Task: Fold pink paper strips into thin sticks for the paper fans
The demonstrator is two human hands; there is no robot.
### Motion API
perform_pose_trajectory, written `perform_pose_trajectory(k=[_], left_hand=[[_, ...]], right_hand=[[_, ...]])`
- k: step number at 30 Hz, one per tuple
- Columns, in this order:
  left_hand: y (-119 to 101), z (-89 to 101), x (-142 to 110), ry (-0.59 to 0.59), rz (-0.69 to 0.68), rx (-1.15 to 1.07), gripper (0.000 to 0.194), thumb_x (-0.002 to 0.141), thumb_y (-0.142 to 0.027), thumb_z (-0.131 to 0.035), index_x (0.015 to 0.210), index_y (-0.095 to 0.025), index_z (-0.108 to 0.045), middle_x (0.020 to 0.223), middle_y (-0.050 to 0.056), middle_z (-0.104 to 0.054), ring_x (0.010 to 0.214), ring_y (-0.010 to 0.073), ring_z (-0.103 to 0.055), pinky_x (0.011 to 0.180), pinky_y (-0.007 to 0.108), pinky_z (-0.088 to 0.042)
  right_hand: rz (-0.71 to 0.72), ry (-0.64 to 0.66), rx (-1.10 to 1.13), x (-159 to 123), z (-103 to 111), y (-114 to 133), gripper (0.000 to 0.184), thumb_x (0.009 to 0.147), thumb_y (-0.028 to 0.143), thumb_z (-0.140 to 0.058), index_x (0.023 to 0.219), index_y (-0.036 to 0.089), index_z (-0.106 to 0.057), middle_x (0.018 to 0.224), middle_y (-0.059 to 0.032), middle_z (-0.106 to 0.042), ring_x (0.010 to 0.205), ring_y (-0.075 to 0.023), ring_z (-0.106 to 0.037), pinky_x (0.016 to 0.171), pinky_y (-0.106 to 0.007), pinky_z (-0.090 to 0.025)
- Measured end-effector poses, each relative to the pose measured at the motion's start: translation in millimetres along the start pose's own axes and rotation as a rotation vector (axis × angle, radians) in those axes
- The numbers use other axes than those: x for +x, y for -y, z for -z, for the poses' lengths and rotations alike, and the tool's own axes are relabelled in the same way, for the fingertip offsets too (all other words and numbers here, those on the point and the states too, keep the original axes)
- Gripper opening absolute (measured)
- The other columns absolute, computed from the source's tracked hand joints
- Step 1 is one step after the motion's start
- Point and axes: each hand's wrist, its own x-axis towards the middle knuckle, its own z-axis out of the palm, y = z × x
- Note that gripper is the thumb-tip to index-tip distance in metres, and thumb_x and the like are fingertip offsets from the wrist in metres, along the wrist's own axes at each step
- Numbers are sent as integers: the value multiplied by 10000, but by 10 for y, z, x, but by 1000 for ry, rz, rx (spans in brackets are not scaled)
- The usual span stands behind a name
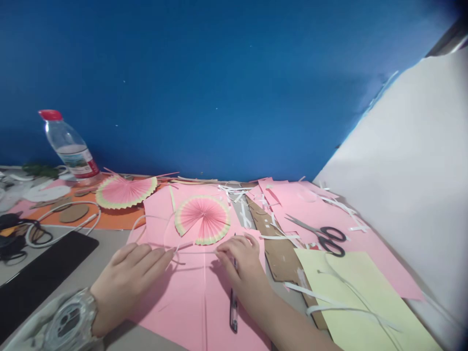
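Note:
My left hand [127, 273], with a clear watch on its wrist, lies on a pink paper sheet [193, 302] with its fingers together, pinching one end of a thin pink paper strip [193, 250]. My right hand [241, 258] pinches the other end of that strip, its fingers curled. A pen [233, 309] lies on the sheet under my right wrist. Just beyond the strip sits a pleated pink paper fan with a yellow-green rim [203, 219].
A second pleated fan [124, 191] lies at back left near a plastic bottle with a red cap [69, 146]. Scissors [325, 236] rest on pink paper at right, beside brown cardboard [281, 253] and a yellow sheet [351, 297]. Cables and a black pad [40, 273] lie left.

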Motion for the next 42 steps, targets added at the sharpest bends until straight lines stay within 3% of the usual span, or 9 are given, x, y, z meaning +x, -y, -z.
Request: perform_pose_trajectory(k=[6,10,15,19,24,32,42], left_hand=[[-153,-103,-17,-40,89,-27,283,944,-62,-338,985,-139,-607,782,43,-672,712,213,-515,727,384,-355],[-171,-121,-34,-3,123,-33,259,947,-87,-368,956,-140,-622,750,39,-646,689,207,-500,689,374,-342],[-159,-128,-32,7,137,-38,167,931,-123,-463,929,-153,-628,740,19,-624,684,194,-484,692,364,-335],[-152,-124,-30,9,151,-57,237,952,-117,-405,878,-152,-627,724,27,-612,685,201,-468,699,368,-330],[-140,-109,-33,14,154,-70,252,958,-111,-386,886,-146,-624,736,30,-616,689,205,-453,704,369,-322],[-128,-113,-37,49,162,-99,159,931,-133,-480,885,-158,-630,740,29,-621,709,211,-469,701,374,-317],[-140,-90,-14,-28,123,-162,263,982,-169,-388,850,-161,-616,722,20,-621,698,199,-459,687,353,-313]], right_hand=[[-94,33,57,13,13,-12,204,947,307,-516,779,208,-574,808,-8,-637,849,-207,-564,880,-407,-349],[-121,49,110,30,-15,-41,207,933,358,-526,806,206,-588,863,-34,-631,877,-226,-571,819,-369,-398],[-178,5,120,12,-34,-66,215,928,365,-542,793,217,-621,850,-27,-646,865,-227,-579,821,-360,-379],[-235,-32,131,-19,-21,-75,235,906,407,-575,775,219,-622,846,-26,-662,836,-223,-578,812,-356,-373],[-297,27,197,-27,-16,-84,242,908,415,-575,772,216,-595,772,-3,-669,811,-210,-614,826,-349,-400],[-421,54,262,17,-13,-96,220,909,402,-568,829,202,-611,833,-19,-682,790,-198,-630,746,-322,-424],[-534,57,322,11,-20,-165,296,873,469,-588,781,188,-590,782,-44,-704,743,-208,-646,688,-314,-446]])
